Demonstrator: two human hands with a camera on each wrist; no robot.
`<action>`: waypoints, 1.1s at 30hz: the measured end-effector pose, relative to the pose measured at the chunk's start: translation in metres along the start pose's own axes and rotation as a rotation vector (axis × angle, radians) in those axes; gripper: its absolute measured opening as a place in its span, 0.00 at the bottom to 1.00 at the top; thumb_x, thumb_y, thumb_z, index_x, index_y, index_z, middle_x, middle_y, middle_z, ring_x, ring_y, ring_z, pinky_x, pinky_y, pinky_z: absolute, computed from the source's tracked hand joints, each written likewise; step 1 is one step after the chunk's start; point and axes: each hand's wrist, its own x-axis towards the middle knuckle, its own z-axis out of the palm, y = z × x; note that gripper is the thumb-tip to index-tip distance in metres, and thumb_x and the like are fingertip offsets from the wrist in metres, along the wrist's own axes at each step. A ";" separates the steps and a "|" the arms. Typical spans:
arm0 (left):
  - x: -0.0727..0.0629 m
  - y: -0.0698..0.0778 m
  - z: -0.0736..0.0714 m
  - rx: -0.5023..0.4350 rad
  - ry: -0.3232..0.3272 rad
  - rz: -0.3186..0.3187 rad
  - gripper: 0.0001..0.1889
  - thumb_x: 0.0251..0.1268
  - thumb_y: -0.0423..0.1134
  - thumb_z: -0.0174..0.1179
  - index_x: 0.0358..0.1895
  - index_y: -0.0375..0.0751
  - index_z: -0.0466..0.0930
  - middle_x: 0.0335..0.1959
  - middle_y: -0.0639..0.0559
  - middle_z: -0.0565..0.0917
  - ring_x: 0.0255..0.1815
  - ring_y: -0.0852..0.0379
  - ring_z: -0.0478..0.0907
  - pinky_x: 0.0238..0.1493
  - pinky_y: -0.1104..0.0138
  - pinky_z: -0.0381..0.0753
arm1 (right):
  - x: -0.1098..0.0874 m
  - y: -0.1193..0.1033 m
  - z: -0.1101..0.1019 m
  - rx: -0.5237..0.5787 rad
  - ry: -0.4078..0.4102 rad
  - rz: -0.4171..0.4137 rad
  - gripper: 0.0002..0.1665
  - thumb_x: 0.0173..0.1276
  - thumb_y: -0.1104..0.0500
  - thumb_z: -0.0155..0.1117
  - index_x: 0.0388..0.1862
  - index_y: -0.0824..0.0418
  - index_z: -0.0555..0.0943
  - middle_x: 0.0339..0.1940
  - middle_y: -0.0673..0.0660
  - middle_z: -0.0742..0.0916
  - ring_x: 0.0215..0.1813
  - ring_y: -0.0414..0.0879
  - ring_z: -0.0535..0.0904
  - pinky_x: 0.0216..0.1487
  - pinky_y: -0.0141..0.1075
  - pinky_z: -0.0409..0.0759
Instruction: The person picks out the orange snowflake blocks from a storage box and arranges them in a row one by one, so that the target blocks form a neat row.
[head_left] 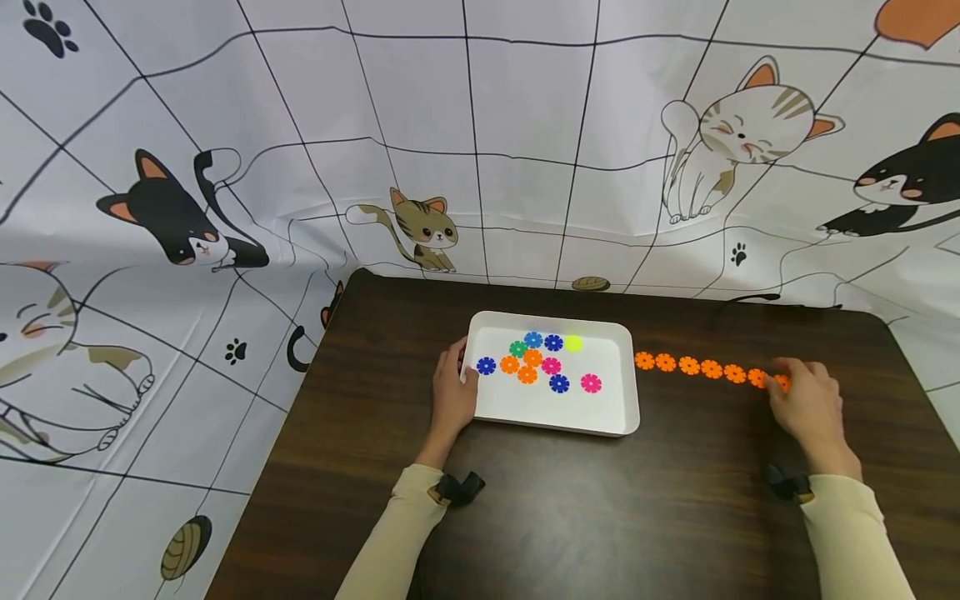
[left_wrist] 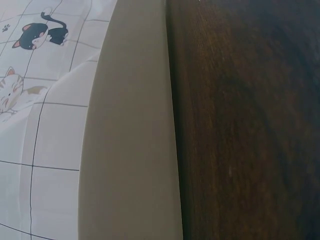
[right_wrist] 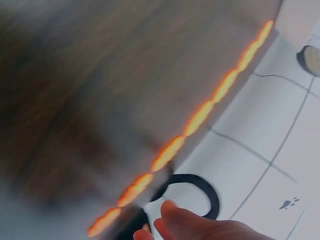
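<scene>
My left hand grips the left edge of a white tray, thumb at the rim. Flat, slotted flower-shaped discs lie in the tray, among them a pink disc, a yellow disc and a green disc. To the tray's right runs a line of orange flower-shaped discs, edge to edge. At its right end my right hand pinches the last orange disc, which the fingers partly cover. In the right wrist view the orange row is blurred, with fingertips near its lower end.
The dark wooden table reaches back to a white cloth printed with cats and grid lines. A beige sleeve fills much of the left wrist view. Black straps sit at both wrists.
</scene>
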 end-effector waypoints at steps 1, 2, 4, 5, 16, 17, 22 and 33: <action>0.000 0.000 0.000 0.000 0.001 0.003 0.27 0.71 0.28 0.52 0.73 0.39 0.69 0.58 0.36 0.78 0.54 0.42 0.76 0.60 0.50 0.77 | 0.000 -0.004 0.000 0.002 0.004 -0.006 0.25 0.76 0.61 0.53 0.65 0.76 0.70 0.62 0.86 0.68 0.58 0.84 0.62 0.56 0.72 0.61; 0.000 0.000 0.000 -0.001 0.000 0.004 0.27 0.71 0.27 0.52 0.73 0.39 0.69 0.58 0.36 0.78 0.54 0.42 0.76 0.60 0.50 0.77 | -0.001 -0.008 0.000 0.004 0.009 -0.014 0.25 0.76 0.61 0.53 0.65 0.76 0.70 0.62 0.86 0.68 0.58 0.84 0.62 0.55 0.72 0.61; 0.000 0.000 0.000 -0.001 0.000 0.004 0.27 0.71 0.28 0.52 0.73 0.40 0.69 0.59 0.36 0.78 0.55 0.42 0.76 0.60 0.50 0.77 | -0.001 -0.016 0.000 0.012 0.014 -0.026 0.25 0.76 0.61 0.53 0.65 0.76 0.70 0.62 0.86 0.69 0.59 0.84 0.62 0.55 0.72 0.61; 0.000 0.000 0.000 -0.002 0.000 0.004 0.27 0.71 0.28 0.52 0.73 0.39 0.69 0.59 0.37 0.77 0.55 0.42 0.76 0.61 0.50 0.77 | -0.001 -0.020 0.001 0.016 0.017 -0.033 0.25 0.76 0.61 0.53 0.65 0.76 0.70 0.62 0.86 0.69 0.59 0.84 0.62 0.55 0.72 0.61; 0.001 -0.001 0.000 -0.004 -0.006 -0.011 0.27 0.72 0.29 0.52 0.73 0.41 0.69 0.59 0.37 0.77 0.55 0.42 0.76 0.62 0.50 0.77 | -0.005 -0.056 0.008 0.036 0.003 -0.095 0.25 0.76 0.60 0.54 0.67 0.73 0.71 0.63 0.84 0.70 0.59 0.81 0.64 0.54 0.71 0.64; 0.001 -0.001 0.000 -0.005 -0.006 -0.011 0.27 0.72 0.29 0.52 0.73 0.41 0.69 0.59 0.37 0.77 0.55 0.42 0.76 0.62 0.50 0.77 | -0.006 -0.059 0.010 0.040 0.006 -0.108 0.25 0.76 0.61 0.55 0.66 0.73 0.71 0.63 0.84 0.71 0.59 0.81 0.65 0.54 0.71 0.64; 0.001 0.000 0.000 -0.009 -0.004 -0.009 0.27 0.71 0.28 0.52 0.73 0.41 0.69 0.59 0.37 0.77 0.55 0.42 0.76 0.62 0.50 0.77 | -0.010 -0.077 0.014 0.067 -0.018 -0.145 0.25 0.76 0.61 0.56 0.67 0.73 0.72 0.63 0.82 0.72 0.61 0.80 0.65 0.57 0.71 0.65; 0.001 0.001 0.000 -0.009 0.001 -0.005 0.27 0.71 0.28 0.52 0.73 0.41 0.69 0.59 0.37 0.78 0.55 0.42 0.76 0.62 0.49 0.78 | -0.019 -0.119 0.025 0.112 -0.023 -0.195 0.25 0.75 0.59 0.59 0.66 0.70 0.75 0.64 0.78 0.75 0.63 0.77 0.68 0.59 0.71 0.67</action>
